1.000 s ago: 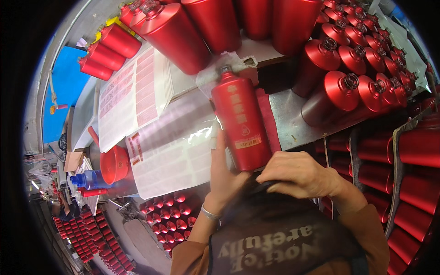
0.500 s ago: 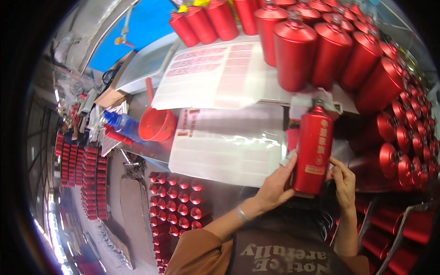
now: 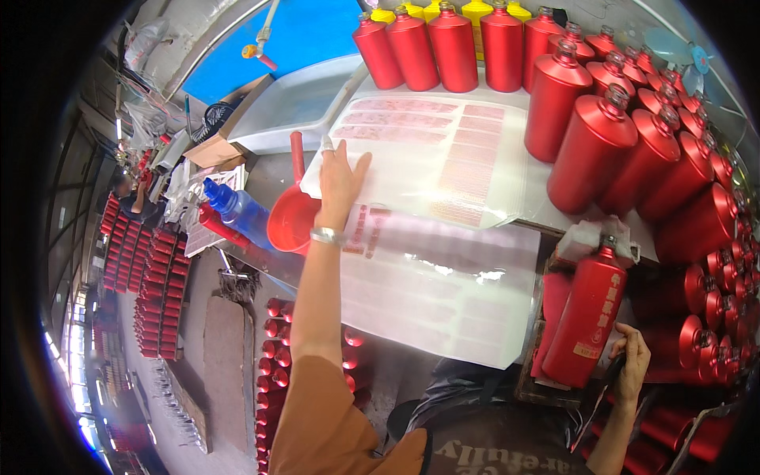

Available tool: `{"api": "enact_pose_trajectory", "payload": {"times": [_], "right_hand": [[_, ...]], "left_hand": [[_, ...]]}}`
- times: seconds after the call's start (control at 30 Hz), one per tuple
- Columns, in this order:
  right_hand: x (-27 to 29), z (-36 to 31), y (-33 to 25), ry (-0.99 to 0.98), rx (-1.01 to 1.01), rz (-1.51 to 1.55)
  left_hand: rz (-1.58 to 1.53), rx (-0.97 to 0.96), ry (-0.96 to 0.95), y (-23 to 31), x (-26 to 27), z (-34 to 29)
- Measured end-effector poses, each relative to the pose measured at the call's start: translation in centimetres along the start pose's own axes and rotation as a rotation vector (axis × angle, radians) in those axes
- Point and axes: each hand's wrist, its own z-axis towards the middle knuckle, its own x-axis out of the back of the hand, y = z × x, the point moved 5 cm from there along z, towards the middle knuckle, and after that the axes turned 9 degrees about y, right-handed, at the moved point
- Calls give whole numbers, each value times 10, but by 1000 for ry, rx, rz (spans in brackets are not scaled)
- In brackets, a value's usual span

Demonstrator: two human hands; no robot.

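Note:
My left hand [image 3: 342, 178] reaches over the left edge of a white sheet with pink printed strips [image 3: 396, 182], its fingers apart and nothing in them. A silver bracelet circles that wrist. At the lower right, a red bottle [image 3: 582, 324] with gold marks lies tilted, its neck against a white cloth-covered rest [image 3: 590, 237]. Beside the bottle's lower right side is my right hand [image 3: 631, 364], fingers curled; what they hold, if anything, is hidden. Below the upper sheet lies a glossy second sheet [image 3: 443, 301] with small red and gold prints at its upper left.
Several red bottles [image 3: 590, 150] crowd the table's right and back. A red dipper [image 3: 291, 218], a blue-topped spray bottle [image 3: 237, 210] and a translucent tray [image 3: 297, 115] stand left. More red bottles [image 3: 273, 348] fill the floor. A person [image 3: 136, 202] is far left.
My left hand has let go of the red bottle and moved up and left to the printed sheet. The bottle now leans on the rest, with my right hand still beside it. The view has shifted.

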Motion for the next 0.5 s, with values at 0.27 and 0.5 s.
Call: {"api": "enact_pose_trajectory", "payload": {"times": [0.27, 0.5], "right_hand": [[7, 5, 14, 78, 22, 65], [-12, 4, 4, 31, 5, 5]], "left_hand": [[414, 468, -111, -163, 10, -18], [406, 393, -453, -202, 5, -42]]}}
